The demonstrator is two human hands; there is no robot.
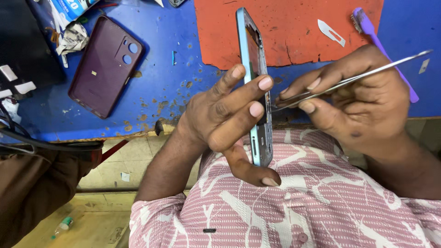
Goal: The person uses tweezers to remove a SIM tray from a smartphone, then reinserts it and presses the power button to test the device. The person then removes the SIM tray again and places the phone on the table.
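Head view: phone frame and tweezers in hand.
Left hand (225,110) grips light-blue phone frame (254,82) edge-on; right hand (363,98), at 3 o'clock, pinches metal tweezers (349,80), tips touching the frame.

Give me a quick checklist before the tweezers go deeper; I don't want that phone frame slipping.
1. Left hand grips the light-blue phone frame edge-on: ok.
2. Right hand pinches the metal tweezers: ok.
3. Tweezer tips meet the frame's inner side: ok.
4. What the tips hold: cannot tell.
5. Frame supported on the blue workbench: not ok, held in the air over the lap.
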